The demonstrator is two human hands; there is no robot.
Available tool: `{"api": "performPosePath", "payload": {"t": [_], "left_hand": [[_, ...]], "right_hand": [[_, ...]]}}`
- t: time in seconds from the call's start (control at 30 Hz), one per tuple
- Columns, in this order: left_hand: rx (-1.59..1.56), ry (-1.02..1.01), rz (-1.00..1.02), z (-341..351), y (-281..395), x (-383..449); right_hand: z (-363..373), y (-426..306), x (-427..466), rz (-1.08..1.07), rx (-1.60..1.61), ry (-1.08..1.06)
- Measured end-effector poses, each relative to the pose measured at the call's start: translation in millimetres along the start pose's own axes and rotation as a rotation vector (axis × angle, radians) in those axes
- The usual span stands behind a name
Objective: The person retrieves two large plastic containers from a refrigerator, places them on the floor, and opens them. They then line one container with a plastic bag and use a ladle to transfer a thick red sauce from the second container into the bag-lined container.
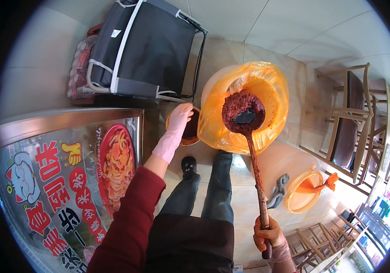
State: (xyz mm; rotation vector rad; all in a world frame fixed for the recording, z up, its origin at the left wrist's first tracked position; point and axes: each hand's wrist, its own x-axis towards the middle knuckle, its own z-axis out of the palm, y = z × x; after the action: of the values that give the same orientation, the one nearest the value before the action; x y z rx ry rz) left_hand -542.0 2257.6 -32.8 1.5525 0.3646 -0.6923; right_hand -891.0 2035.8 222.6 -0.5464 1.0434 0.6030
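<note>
My right hand (pixel 269 232), in a thin clear glove, grips the handle of a long ladle (pixel 243 114) smeared with red. Its bowl holds dark red paste with a glossy dark pool, above a bucket lined with a yellow plastic bag (pixel 276 102). Red smears coat the inside of the bag. In a pale pink glove, my left hand (pixel 180 119) is at a smaller round container (pixel 190 140) with dark red contents, left of the lined bucket. The fingers are bent near its rim; whether they grip it is unclear.
A folded cot (pixel 154 44) stands by the wall, with wrapped bottles (pixel 80 68) beside it. A glass panel with printed food pictures (pixel 118 163) is at the left. On the tiled floor lie a round yellowish lid (pixel 304 192) and a grey cloth (pixel 278 191). Wooden chairs (pixel 343 146) stand at the right.
</note>
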Motion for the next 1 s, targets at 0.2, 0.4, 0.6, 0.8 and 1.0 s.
{"api": "performPosePath", "payload": {"t": [0.2, 0.4, 0.6, 0.8, 1.0], "left_hand": [[-0.020, -0.024, -0.102, -85, -59, -117], [-0.236, -0.352, -0.444, -98, -97, -239], [-0.655, -0.423, -0.430, -50, -117, -228], [-0.574, -0.144, -0.467, -55, -195, -152], [-0.062, 0.017, -0.475, -91, -240, -94]], "right_hand": [[36, 55, 0, 0.055, -0.090, -0.084], [65, 91, 50, 0.197, 0.084, -0.372], [69, 131, 161, 0.176, 0.384, -0.493], [54, 174, 306, 0.113, 0.727, -0.824], [14, 180, 428, 0.267, 0.018, -0.625]]}}
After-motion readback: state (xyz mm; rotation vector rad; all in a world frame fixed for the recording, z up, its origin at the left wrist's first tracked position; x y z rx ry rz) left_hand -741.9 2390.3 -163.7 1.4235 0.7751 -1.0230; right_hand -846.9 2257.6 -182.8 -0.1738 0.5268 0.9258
